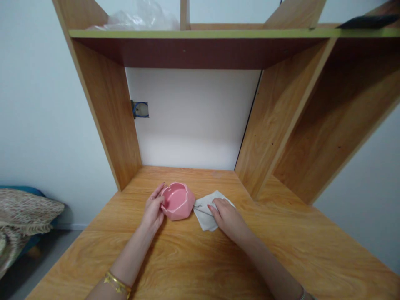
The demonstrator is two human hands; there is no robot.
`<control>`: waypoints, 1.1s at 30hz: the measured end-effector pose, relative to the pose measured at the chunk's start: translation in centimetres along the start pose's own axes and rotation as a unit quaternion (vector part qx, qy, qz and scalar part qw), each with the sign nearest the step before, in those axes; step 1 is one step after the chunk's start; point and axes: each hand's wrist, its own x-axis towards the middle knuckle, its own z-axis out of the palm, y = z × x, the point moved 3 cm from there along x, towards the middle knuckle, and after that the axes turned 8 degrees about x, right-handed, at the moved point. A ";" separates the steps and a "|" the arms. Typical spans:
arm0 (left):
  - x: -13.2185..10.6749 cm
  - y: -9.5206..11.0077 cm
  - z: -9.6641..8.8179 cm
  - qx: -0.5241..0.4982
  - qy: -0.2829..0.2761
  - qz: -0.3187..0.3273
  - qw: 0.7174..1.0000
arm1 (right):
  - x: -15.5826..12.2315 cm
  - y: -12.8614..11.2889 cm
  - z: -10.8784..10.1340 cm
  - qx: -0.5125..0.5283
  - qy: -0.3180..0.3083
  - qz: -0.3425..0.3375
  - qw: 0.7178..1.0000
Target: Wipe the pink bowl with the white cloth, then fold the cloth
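Note:
A pink faceted bowl (182, 207) is tilted a little over the wooden desk, its inside facing me. My left hand (153, 209) grips its left side, with the thumb at the rim and the fingers behind. Just right of the bowl, a light grey cloth (203, 216) lies folded and creased on the desk. My right hand (225, 216) is closed on the cloth's right part, its fingertips partly hidden in the folds. The cloth's left corner meets the bowl's right side; whether they touch I cannot tell.
The wooden desk (187, 266) runs back to a white panel with an open socket hole (142, 109). Upright boards (281, 112) stand at both sides, below a shelf (193, 34) bearing clear plastic (140, 17). A blanket-covered seat (25, 208) is at the far left.

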 end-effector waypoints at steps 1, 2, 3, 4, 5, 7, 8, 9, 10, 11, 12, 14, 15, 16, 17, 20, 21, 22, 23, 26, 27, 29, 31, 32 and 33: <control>0.0 -0.1 0.0 0.006 0.003 -0.001 1.000 | 0.0 0.1 -0.1 0.004 0.016 0.015 1.000; 0.0 -0.1 0.0 0.012 0.005 -0.001 1.000 | 0.0 0.3 -0.2 0.011 0.035 0.030 0.999; 0.0 -0.1 0.0 0.018 0.004 -0.001 1.000 | 0.1 0.5 -0.3 0.023 0.054 0.043 0.997; 0.0 -0.1 0.1 0.024 0.003 0.001 1.000 | 0.1 0.7 -0.5 0.039 0.073 0.054 0.995; 0.0 -0.1 0.1 0.030 0.000 0.004 1.000 | 0.1 0.8 -0.6 0.059 0.092 0.063 0.992; -0.1 0.0 0.3 0.042 -0.005 0.014 0.999 | 0.2 1.2 -0.7 0.108 0.120 0.080 0.984; -0.2 0.0 0.4 0.047 -0.007 0.020 0.999 | 0.2 1.3 -0.7 0.134 0.130 0.089 0.978; -0.3 0.0 0.4 0.052 -0.008 0.024 0.998 | 0.2 1.4 -0.8 0.158 0.140 0.096 0.973; -0.4 0.0 0.5 0.056 -0.010 0.027 0.998 | 0.2 1.6 -0.8 0.179 0.149 0.104 0.967; -0.5 -0.1 0.6 0.060 -0.012 0.030 0.998 | 0.2 1.7 -0.8 0.196 0.159 0.111 0.961; -0.6 -0.1 0.7 0.063 -0.014 0.031 0.997 | 0.2 1.8 -0.8 0.210 0.170 0.116 0.956; -0.8 -0.3 0.9 0.072 -0.022 0.034 0.997 | 0.2 1.9 -0.8 0.235 0.184 0.120 0.947; -0.9 -0.4 1.0 0.077 -0.028 0.036 0.996 | 0.2 1.9 -0.7 0.247 0.185 0.119 0.944; -0.9 -0.4 1.0 0.081 -0.034 0.041 0.995 | 0.2 1.8 -0.7 0.260 0.183 0.114 0.941; -1.0 -0.5 1.1 0.085 -0.040 0.047 0.994 | 0.2 1.7 -0.7 0.271 0.178 0.108 0.940; -1.1 -0.4 1.4 0.114 -0.059 0.083 0.988 | 0.2 0.9 -0.7 0.280 0.165 0.074 0.943; -1.3 -0.2 1.5 0.131 -0.064 0.097 0.985 | 0.2 0.6 -0.8 0.276 0.165 0.061 0.945; -1.4 -0.1 1.7 0.151 -0.069 0.111 0.980 | 0.2 0.3 -0.9 0.270 0.166 0.048 0.947; -1.6 0.1 1.9 0.171 -0.075 0.124 0.975 | 0.2 0.0 -1.1 0.266 0.168 0.038 0.949; -2.3 0.5 2.5 0.214 -0.095 0.151 0.960 | 0.1 -0.5 -1.3 0.269 0.168 0.025 0.948; -2.5 0.6 2.7 0.222 -0.106 0.158 0.956 | 0.1 -0.6 -1.4 0.274 0.166 0.022 0.947; -2.8 0.8 3.0 0.234 -0.125 0.173 0.948 | 0.0 -0.8 -1.3 0.283 0.161 0.011 0.946; -2.9 0.8 3.1 0.243 -0.137 0.188 0.942 | -0.1 -1.2 -1.3 0.292 0.151 -0.010 0.944; -2.9 0.8 3.1 0.247 -0.141 0.196 0.939 | -0.1 -1.4 -1.2 0.296 0.144 -0.023 0.944; -2.9 0.7 3.1 0.252 -0.145 0.203 0.935 | -0.1 -1.6 -1.1 0.301 0.137 -0.035 0.943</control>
